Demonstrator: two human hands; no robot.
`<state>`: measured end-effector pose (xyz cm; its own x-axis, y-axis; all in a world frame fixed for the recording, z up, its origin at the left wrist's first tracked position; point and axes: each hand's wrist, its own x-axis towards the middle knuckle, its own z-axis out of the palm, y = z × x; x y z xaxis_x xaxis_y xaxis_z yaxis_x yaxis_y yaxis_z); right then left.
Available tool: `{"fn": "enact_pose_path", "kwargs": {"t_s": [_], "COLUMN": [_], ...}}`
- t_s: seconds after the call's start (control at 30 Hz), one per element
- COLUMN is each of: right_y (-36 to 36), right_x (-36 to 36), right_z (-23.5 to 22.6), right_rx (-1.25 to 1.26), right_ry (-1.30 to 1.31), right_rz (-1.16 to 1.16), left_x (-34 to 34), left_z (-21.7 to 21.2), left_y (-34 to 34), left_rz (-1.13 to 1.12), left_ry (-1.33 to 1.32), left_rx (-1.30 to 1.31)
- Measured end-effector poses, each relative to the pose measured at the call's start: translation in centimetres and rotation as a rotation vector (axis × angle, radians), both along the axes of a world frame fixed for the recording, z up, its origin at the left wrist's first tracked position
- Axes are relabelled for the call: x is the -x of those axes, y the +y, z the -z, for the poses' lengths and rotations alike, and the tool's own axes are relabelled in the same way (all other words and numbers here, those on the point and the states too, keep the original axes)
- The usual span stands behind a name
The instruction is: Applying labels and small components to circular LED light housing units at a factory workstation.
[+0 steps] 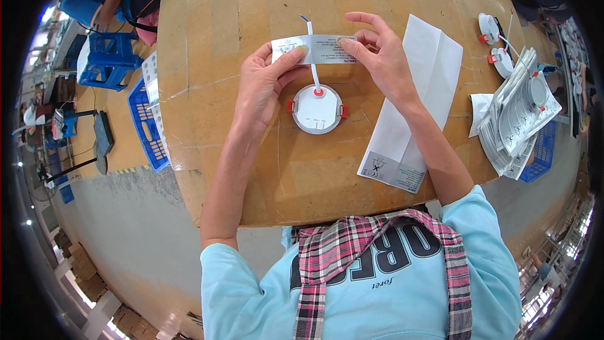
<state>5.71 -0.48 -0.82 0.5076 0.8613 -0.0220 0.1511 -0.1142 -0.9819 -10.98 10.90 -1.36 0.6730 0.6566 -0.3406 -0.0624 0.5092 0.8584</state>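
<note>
Silver label strip [314,49] is pinched at each end by my left hand [264,85] and right hand [380,56], held just above the round white lamp [318,109] lying on the wooden tabletop [220,25].

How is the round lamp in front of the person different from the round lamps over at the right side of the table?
The round lamp lies alone between the left hand and right hand, which hold a silver label strip over its white cable. The lamps at the right lie untouched near a stack of leaflets. The near lamp looks larger, being closer. All are white discs with red clips.
</note>
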Motion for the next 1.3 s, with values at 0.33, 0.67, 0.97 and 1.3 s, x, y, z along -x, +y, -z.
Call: {"fn": "enact_pose_path", "kwargs": {"t_s": [0.33, 0.67, 0.97, 1.3], "right_y": [-0.3, 2.6, 2.7, 2.3], "right_x": [-1.4, -2.8, -3.6, -4.0], "right_z": [-0.1, -2.2, -0.7, -0.4], "right_rx": [0.022, 0.26, 0.146, 0.063], "right_ry": [-0.315, 0.031, 0.193, 0.206], "right_rz": [0.048, -0.444, -0.524, -0.608], "left_x": [0.1, -0.3, -0.4, -0.5], "left_z": [0.1, -0.3, -0.6, -0.3], "left_y": [-0.1, -0.6, -0.8, -0.4], "left_rz": [-0.013, 0.039, 0.079, 0.187], "left_ry": [-0.04, -0.056, -0.037, -0.014], "left_rx": [-0.002, -0.004, -0.006, 0.063]}}
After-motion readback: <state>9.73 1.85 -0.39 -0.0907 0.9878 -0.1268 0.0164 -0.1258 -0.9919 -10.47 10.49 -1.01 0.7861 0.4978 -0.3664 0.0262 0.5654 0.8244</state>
